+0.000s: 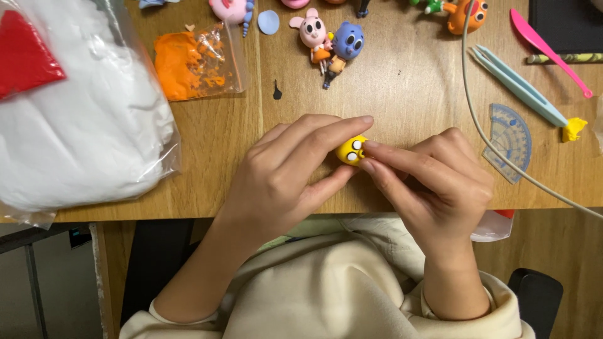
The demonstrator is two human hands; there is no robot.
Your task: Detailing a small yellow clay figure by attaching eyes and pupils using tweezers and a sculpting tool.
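Right at the middle of the wooden table (402,81), near its front edge, both hands meet on a small yellow clay figure head (351,150) with two white eyes. The left hand (286,179) is closed on it, index finger curved over the top and thumb pressed in from below. The right hand (433,182) comes in from the other side, its fingertips (370,145) pinched against the yellow head's right edge, so both hands grip the same piece just above the table surface.

Beyond the yellow head, further up the table, lie a pink clay figure (312,32) and a blue clay figure (345,44), touching each other. A small black clay scrap (277,92) sits between them and the hands. Up and to the left of the yellow head is a clear zip bag of orange clay (195,63), and left of that a large bag of white clay (75,125) with a red piece (25,53) showing inside its upper corner.

To the right of the yellow head lies a translucent blue protractor (510,141), with a grey cable (477,119) curving over it. Above the protractor rest pale blue tweezers (518,88), a yellow clay bit (573,129) at their tip, and a pink modelling tool (549,50).
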